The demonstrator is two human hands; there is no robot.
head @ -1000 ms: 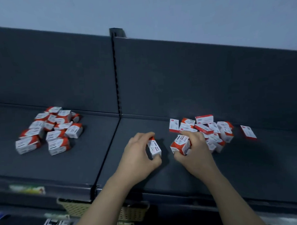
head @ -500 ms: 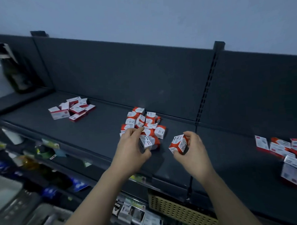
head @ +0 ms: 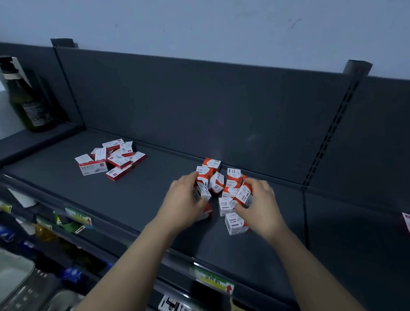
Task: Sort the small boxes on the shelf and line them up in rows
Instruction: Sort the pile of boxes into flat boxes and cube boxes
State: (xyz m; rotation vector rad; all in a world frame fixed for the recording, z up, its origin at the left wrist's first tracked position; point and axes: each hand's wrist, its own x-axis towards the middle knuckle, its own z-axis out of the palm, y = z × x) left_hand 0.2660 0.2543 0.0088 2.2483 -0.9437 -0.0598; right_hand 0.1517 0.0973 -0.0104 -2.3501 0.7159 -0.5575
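No rows yet: left hand (head: 184, 204) and right hand (head: 262, 205) each grip a paper-clip box (head: 244, 196) at the jumbled cluster (head: 215, 182); the flat-box pile (head: 112, 159) left of it lies unsorted.

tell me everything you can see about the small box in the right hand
The small white and red cardboard box is a closed, roughly cubic carton, PAPER CLIPS and a 3 printed dark on its white face, red at its top. It is tilted, pinched by the right hand, at the right side of a pile of matching boxes on the dark grey shelf.
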